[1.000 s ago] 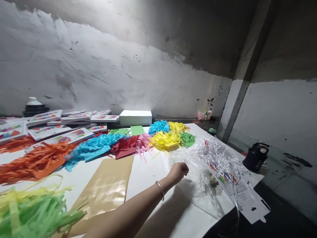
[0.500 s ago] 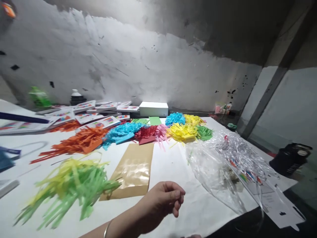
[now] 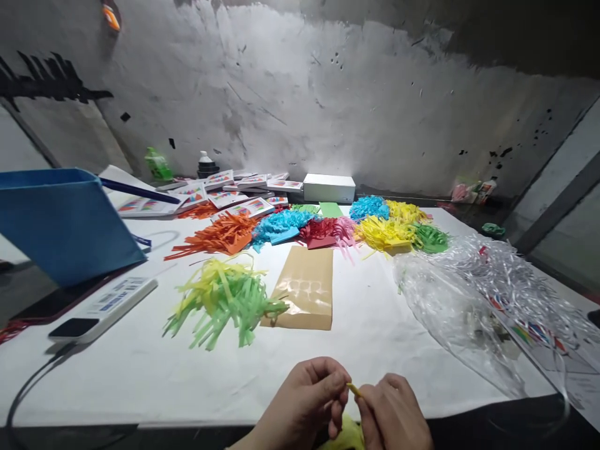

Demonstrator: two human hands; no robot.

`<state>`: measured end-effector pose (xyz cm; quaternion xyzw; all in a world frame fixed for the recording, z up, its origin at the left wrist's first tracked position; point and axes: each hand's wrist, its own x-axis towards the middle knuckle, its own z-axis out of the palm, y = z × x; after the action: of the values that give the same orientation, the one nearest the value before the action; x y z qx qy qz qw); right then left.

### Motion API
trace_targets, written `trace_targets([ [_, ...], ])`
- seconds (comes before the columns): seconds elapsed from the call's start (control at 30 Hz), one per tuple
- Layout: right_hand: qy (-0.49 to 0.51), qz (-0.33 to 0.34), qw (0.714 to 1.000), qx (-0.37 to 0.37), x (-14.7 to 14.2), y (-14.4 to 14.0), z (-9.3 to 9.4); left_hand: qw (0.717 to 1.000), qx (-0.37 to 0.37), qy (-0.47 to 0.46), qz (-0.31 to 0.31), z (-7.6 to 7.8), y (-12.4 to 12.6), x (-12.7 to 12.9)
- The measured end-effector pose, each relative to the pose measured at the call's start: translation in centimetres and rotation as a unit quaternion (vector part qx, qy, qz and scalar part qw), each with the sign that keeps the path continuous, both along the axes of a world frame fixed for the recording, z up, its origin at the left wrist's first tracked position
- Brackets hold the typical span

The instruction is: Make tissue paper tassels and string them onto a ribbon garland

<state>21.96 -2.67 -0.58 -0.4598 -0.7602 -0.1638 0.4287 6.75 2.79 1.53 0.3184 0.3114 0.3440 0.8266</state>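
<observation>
My left hand [image 3: 304, 400] and my right hand [image 3: 391, 415] meet at the near edge of the white table [image 3: 140, 375]. Between their fingertips they pinch a thin yellow paper strip [image 3: 352, 389]. More yellow paper [image 3: 344, 434] shows below the hands, partly hidden. A loose heap of green and yellow paper strips [image 3: 220, 300] lies ahead to the left. Beside that heap lies a flat tan paper bag [image 3: 307, 289].
Piles of orange [image 3: 220, 232], blue [image 3: 281, 224], red, pink and yellow [image 3: 384, 231] strips line the far side. Clear plastic wrap [image 3: 473, 300] covers the right. A blue bag [image 3: 60, 222], a power strip [image 3: 105, 306] and stacked printed cards [image 3: 225, 187] stand left. A white box [image 3: 329, 187] sits by the wall.
The view swung left and down. My left hand drew back from the clear plastic to the near edge, and my right hand came in to pinch a yellow strip with it.
</observation>
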Motion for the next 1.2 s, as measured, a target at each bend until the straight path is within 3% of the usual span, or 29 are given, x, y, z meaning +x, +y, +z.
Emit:
trace_targets([
  [0.2, -0.129, 0.024, 0.991, -0.018, 0.0, -0.3, 1.2, 0.997, 0.055, 0.052, 0.019, 0.1, -0.8, -1.5],
  [0.5, -0.103, 0.055, 0.992, -0.05, 0.1, -1.1, 2.0, 0.992, 0.102, 0.074, 0.006, 0.5, -2.2, -2.0],
  [0.8, -0.077, 0.042, 0.995, -0.043, -0.4, -1.4, 1.7, 0.978, 0.175, 0.116, -0.003, 0.4, -2.3, -2.3],
  [0.97, -0.042, 0.075, 0.995, -0.059, -0.6, -1.3, 1.8, 0.96, 0.225, 0.164, -0.036, 0.6, -2.3, -2.3],
  [1.2, -0.006, 0.07, 0.993, -0.093, -0.7, -1.2, 1.0, 0.956, 0.233, 0.177, -0.036, 1.1, -1.6, -3.1],
])
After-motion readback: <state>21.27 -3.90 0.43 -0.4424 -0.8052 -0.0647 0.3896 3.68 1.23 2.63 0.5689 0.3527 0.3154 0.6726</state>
